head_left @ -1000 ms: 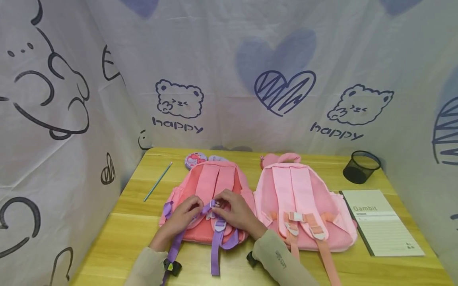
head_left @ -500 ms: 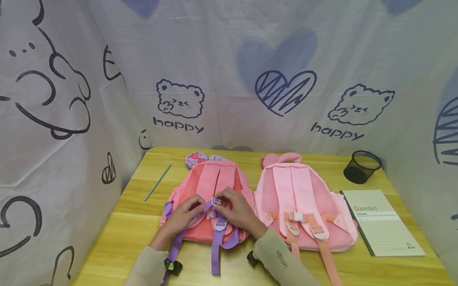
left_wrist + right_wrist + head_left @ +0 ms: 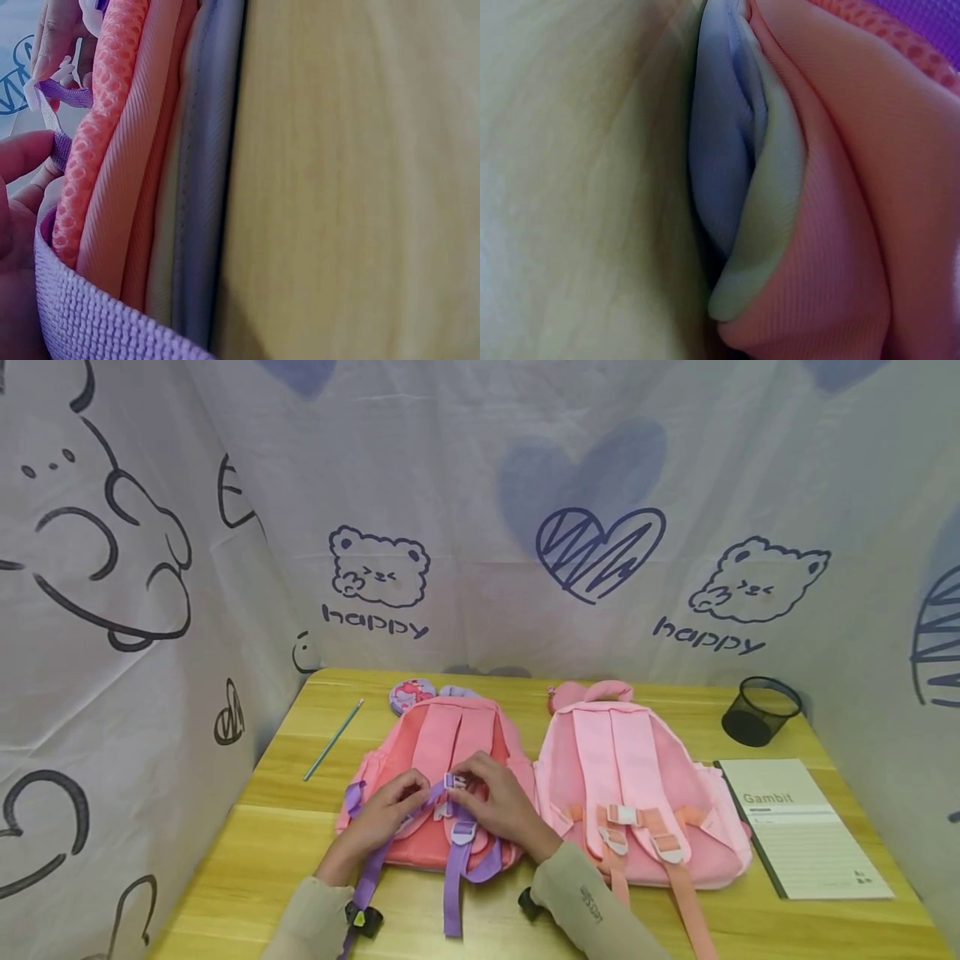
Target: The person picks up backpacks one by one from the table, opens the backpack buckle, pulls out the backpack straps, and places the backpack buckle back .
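Observation:
A coral-pink backpack lies with its shoulder straps facing up. Over its lower part, my left hand pinches a purple webbing strap between thumb and forefinger. My right hand holds the white plastic buckle at that strap's end, its fingers partly covering the clip. The left wrist view shows the purple strap running from the left fingers up to the right hand. Below the hands, another white buckle sits on a hanging purple strap. The right wrist view shows only the backpack's side and the tabletop.
A light pink backpack with orange straps lies right beside the coral one. Farther right are a notebook and a black mesh pen cup. A pencil lies at the left. Printed curtains close off the wooden table's back and sides.
The white buckle has shifted slightly up and to the right, with more of its clip showing. Both hands keep nearly the same place and hold.

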Available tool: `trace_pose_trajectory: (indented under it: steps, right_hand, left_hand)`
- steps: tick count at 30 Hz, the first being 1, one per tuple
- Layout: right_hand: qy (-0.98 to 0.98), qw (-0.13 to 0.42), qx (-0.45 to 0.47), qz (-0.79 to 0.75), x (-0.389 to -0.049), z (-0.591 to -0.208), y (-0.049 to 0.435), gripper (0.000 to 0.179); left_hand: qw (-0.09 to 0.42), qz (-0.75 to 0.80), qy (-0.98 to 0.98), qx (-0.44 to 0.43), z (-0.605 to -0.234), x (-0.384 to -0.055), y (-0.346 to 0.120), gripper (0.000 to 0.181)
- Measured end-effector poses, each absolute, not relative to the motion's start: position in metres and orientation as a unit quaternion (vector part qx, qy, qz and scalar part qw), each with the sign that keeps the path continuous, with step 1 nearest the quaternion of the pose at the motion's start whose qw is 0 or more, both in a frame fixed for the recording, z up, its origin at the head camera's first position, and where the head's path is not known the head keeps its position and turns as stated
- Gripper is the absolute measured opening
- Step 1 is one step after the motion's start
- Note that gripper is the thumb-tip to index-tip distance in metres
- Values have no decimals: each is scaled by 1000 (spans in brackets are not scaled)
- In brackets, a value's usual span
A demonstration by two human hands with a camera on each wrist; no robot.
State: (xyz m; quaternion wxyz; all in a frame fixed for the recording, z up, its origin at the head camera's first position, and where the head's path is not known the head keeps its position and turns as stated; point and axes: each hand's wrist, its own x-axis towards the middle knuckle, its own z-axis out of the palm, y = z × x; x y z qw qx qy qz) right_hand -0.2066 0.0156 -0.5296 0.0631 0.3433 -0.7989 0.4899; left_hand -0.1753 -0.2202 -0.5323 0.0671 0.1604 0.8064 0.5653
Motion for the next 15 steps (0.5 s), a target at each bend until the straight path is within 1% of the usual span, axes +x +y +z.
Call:
trace_pose_trajectory:
  steps: [8, 11, 15]
  right_hand:
    - [-796, 52, 332, 503, -207, -529, 15, 23]
    - [-796, 57, 329, 505, -207, -529, 15, 23]
    - [-795, 73, 329, 505, -206, -529, 16, 25]
  left_hand:
    - [52, 555, 815, 156, -529, -173, -217, 12]
    - [13, 540, 827, 159, -527, -171, -213, 22]
    - [-62, 507, 841, 179, -521, -168, -203, 35]
